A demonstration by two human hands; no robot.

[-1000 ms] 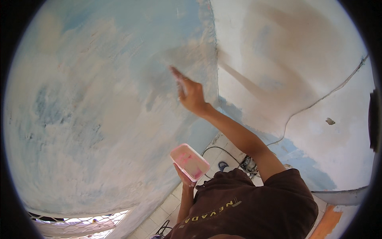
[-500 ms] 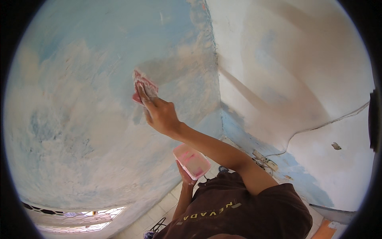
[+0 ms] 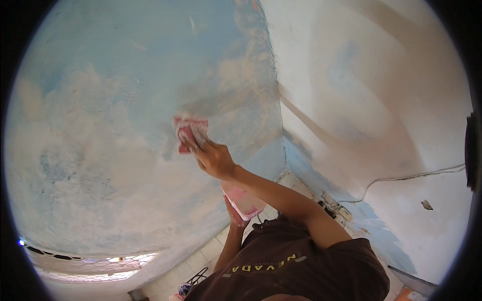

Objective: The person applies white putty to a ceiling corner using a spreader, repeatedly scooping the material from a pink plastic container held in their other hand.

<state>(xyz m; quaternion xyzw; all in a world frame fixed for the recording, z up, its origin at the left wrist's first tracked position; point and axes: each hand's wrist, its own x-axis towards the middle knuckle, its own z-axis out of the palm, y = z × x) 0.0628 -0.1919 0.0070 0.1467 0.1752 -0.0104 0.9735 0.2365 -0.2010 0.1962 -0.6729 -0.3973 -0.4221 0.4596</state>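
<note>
The painted wall [image 3: 115, 195] spreads broadly to the left of and above the right hand [image 3: 216, 158], giving it open room on those sides. To the right, that wall ends at a rough corner edge [image 3: 277, 103], well apart from the hand, where a paler wall [image 3: 321, 55] with brownish shading begins. A thin cable [image 3: 401, 178] runs across the paler wall. Low on the left is an opening with a grille [image 3: 95, 266], and pale floor tiles [image 3: 201, 258] show along the wall's foot.

The left hand [image 3: 236, 214] grips a pink tub [image 3: 246, 203] from its left side and below, near the brown shirt [image 3: 301, 266]. Pale, creamy paste with pink streaks lies inside; the right forearm hides the tub's upper part.

The hands are apart. The right one is clamped on a flat, red scraper [image 3: 201, 128], its fingers laid over the back. The scraper is up at the painted wall, left of the corner; whether its edge touches the surface is hard to tell. Whitish paste smears much of its red face, and it looks slightly blurred.
</note>
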